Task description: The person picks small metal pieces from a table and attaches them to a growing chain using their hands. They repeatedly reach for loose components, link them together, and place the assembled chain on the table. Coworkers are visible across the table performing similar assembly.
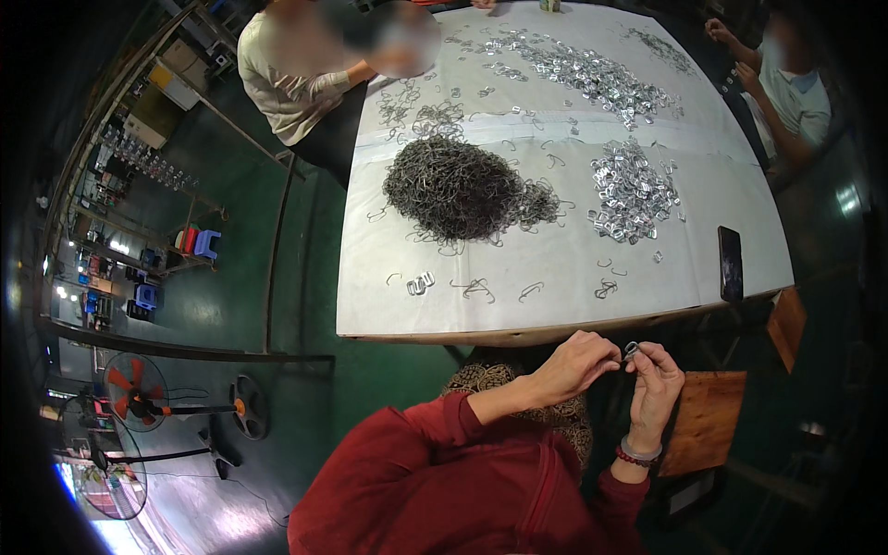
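Observation:
Just off the table's near edge, my right hand (657, 377) pinches a small, shiny metal clip (632, 350) between thumb and fingertips. My left hand (585, 363) is closed beside it, with its fingertips pressed together close to the clip. Whatever the left fingers hold is too small to make out. On the white-covered table (546, 319) lies a dense, dark pile of bent wire hooks (451, 188). To its right is a heap of silvery metal clips (634, 191). Nearer to me are a few clips (421, 283) and loose wire hooks (476, 289).
A black phone (731, 264) lies at the table's right edge. More clips (597, 79) spread across the far half. One person (296, 83) works at the far left, another (795, 97) at the right. A wooden stool (703, 421) stands by my right arm; fans (139, 393) stand left.

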The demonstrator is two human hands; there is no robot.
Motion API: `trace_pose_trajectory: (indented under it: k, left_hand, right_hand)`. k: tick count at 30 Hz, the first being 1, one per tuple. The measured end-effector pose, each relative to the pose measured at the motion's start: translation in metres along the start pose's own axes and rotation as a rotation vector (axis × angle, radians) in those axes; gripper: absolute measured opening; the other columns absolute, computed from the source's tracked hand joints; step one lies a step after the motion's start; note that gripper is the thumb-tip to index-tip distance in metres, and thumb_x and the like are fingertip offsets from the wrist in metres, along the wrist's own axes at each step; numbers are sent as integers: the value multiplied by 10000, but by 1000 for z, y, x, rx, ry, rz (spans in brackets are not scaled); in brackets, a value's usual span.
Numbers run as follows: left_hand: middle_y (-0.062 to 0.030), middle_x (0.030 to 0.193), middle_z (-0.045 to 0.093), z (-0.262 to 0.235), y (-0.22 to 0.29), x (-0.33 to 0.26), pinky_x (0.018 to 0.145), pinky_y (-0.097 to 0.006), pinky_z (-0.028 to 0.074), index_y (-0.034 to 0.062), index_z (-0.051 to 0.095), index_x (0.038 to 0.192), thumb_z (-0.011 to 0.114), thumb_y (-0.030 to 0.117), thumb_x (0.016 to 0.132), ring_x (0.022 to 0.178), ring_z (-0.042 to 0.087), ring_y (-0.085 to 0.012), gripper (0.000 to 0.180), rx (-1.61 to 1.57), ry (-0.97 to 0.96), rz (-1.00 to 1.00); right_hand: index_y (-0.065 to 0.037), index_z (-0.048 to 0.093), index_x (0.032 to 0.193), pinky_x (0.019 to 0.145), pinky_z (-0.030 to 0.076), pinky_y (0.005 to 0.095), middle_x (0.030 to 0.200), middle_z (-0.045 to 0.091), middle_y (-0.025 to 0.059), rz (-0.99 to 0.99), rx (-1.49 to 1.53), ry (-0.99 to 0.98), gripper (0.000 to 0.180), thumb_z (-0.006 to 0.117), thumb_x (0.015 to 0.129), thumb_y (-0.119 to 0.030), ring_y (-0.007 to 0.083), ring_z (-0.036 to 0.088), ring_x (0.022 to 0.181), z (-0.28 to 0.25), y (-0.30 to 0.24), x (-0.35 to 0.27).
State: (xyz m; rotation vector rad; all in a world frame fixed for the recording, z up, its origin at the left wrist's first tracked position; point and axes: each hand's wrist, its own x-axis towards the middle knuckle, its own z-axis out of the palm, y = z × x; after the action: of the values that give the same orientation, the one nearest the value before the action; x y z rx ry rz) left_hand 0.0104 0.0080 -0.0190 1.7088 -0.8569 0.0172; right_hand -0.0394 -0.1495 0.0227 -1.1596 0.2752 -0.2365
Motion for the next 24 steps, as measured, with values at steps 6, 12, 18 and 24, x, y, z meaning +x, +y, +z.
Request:
trace_pose_trajectory:
  k: [6,12,18,24]
  left_hand:
    - [-133,1061,623,-37,-33,29,853,-382,466,46,570,1178,710,96,805,968,597,-312,402,96,138,9]
    - [-99,854,665,-113,-147,127,792,-369,489,61,698,913,673,163,826,880,602,-292,137,557,118,-139]
    - [-134,1331,473,-111,-194,153,957,-592,343,153,587,1218,717,463,744,1237,399,-381,581,936,-258,-338]
    - [-150,1328,438,-111,-163,122,1006,-549,304,214,513,1311,694,428,758,1278,354,-405,620,1087,-209,-233]
  right_hand:
    - [65,654,857,618,496,257,841,602,103,-86,-100,-18,122,606,790,155,150,570,700,3,-7,7]
    - [75,624,801,549,484,243,797,576,117,-85,-125,-19,123,586,747,177,148,553,619,5,-30,13]
    - [54,614,819,491,469,228,763,555,134,-227,-123,-55,162,573,730,183,157,530,609,-8,-72,26]
    - [-3,575,873,485,387,197,772,506,92,-383,-208,-170,127,592,793,95,124,474,625,-9,-100,31]
